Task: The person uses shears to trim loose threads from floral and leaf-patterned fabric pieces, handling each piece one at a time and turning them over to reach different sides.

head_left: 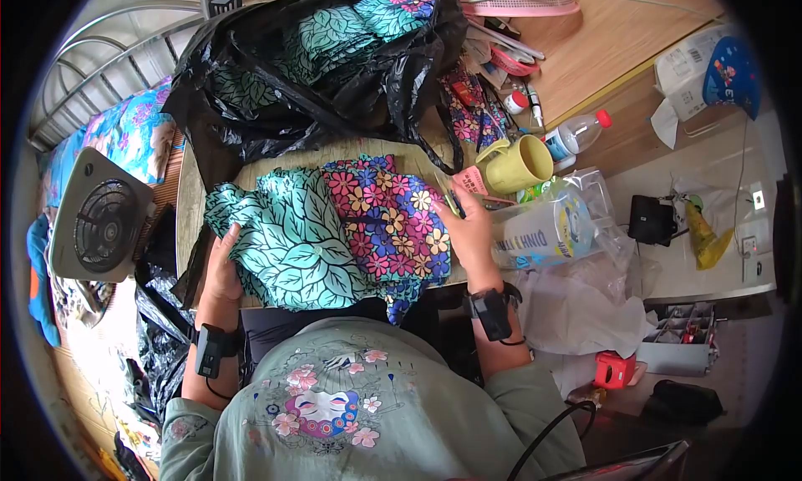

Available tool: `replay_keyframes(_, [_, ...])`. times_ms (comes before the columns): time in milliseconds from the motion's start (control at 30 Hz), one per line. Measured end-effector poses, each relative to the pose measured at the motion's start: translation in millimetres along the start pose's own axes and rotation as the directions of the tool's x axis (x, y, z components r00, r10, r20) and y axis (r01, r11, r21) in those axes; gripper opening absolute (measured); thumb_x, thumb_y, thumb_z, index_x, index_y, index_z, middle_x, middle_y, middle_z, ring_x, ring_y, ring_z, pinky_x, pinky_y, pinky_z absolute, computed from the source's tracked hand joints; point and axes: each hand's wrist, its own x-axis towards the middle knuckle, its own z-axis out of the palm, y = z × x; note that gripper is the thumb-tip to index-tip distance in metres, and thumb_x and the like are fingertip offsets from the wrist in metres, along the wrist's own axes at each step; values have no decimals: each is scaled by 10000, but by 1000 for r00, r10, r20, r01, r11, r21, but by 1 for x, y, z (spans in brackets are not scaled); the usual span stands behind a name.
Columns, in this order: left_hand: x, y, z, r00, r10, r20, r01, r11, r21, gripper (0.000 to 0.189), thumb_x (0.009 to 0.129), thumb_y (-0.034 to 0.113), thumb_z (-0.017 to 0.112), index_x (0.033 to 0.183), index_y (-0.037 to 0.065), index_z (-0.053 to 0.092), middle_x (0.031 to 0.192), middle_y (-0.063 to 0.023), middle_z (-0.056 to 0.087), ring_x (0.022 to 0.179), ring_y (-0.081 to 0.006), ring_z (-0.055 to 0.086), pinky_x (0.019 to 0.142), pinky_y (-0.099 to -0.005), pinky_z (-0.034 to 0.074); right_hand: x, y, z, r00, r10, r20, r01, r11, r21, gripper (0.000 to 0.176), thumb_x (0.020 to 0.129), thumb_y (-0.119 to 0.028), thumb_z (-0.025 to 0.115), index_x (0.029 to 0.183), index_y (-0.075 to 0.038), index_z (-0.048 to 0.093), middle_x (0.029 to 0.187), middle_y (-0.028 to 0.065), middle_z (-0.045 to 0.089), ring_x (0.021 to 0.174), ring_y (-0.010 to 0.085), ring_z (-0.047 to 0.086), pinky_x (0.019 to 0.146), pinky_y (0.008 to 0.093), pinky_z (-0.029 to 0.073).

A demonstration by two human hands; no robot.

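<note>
Head view: left hand [220, 265] pinches printed fabric [305, 243], fingers hidden beneath; right hand [470, 232] curls around half-covered tool [454, 204].

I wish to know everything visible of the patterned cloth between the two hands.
The patterned cloth looks soft: dark-outlined turquoise leaves at left, multicoloured flowers at right. It lies rumpled on the table, one corner past the near edge. The left hand touches its leafy side, the right hand its flowered side.

Cloth [334, 230], teal leaf print meeting multicoloured floral print, rumpled, spread on table [191, 201].
</note>
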Motion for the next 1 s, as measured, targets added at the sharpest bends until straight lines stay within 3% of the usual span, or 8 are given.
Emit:
replay_keyframes(133, [0, -1, -1, 1000, 1, -6, -1, 1000, -1, 419, 876, 284, 541, 1181, 1, 491, 1051, -91, 608, 927, -198, 602, 840, -314, 473, -3, 11, -5, 944, 227, 240, -253, 964, 86, 359, 781, -102, 681, 1097, 36, 580, 942, 115, 666, 838, 136, 614, 740, 271, 471])
replay_keyframes(267, [-1, 1, 1, 1000, -3, -27, 4, 1000, 21, 418, 876, 290, 542, 1175, 1, 497, 1057, -93, 607, 932, -197, 602, 842, -314, 471, -4, 3, -4, 955, 205, 215, -178, 974, -137, 279, 804, -103, 654, 1036, 40, 594, 909, 91, 665, 821, 121, 603, 733, 265, 468])
replay_keyframes(433, [-2, 4, -1, 999, -37, 2, 37, 999, 7, 468, 847, 296, 593, 1199, 11, 472, 1086, -83, 587, 966, -196, 582, 868, -324, 453, -6, -27, -2, 996, 76, 51, -66, 981, -182, 206, 821, -80, 625, 990, 34, 596, 879, 76, 660, 787, 106, 593, 712, 259, 465])
replay_keyframes(700, [2, 0, -4, 999, -36, -6, 36, 999, 13, 445, 867, 288, 561, 1198, 4, 469, 1076, -89, 596, 959, -200, 596, 854, -330, 472, -7, -99, 26, 973, -134, 190, 49, 917, 396, 214, 813, -13, 604, 1025, -9, 575, 916, 51, 656, 795, 100, 604, 694, 231, 471])
replay_keyframes(767, [3, 1, -5, 999, -43, 25, 43, 999, -4, 442, 873, 290, 554, 1199, 3, 466, 1071, -96, 597, 947, -205, 601, 842, -331, 479, -13, -124, 43, 890, -384, 244, 271, 878, 395, 204, 802, -15, 612, 1004, -30, 585, 897, 70, 658, 761, 97, 610, 654, 244, 478])
replay_keyframes(867, [-14, 15, 18, 997, -73, -6, 73, 996, 51, 438, 879, 293, 545, 1196, 2, 468, 1062, -103, 600, 933, -208, 608, 827, -333, 489, -35, -150, 76, 809, -442, 388, 205, 830, 519, 275, 762, -22, 633, 1026, -73, 579, 858, 74, 643, 732, 150, 621, 639, 300, 486])
replay_keyframes(933, [-32, 31, 41, 989, -111, -100, 126, 978, 169, 431, 884, 297, 536, 1190, 0, 473, 1049, -110, 604, 917, -209, 615, 807, -334, 499, -45, -161, 87, 591, -624, 511, 394, 776, 492, 400, 715, -25, 642, 1095, -114, 555, 823, 56, 617, 733, 207, 613, 654, 347, 486])
replay_keyframes(1000, [-24, 23, 25, 994, -92, -56, 100, 983, 152, 425, 886, 298, 533, 1184, 0, 479, 1046, -112, 606, 911, -208, 618, 800, -333, 502, -49, -157, 95, 581, -623, 524, 382, 777, 500, 437, 702, -24, 641, 1115, -129, 545, 820, 50, 611, 742, 221, 609, 660, 353, 486])
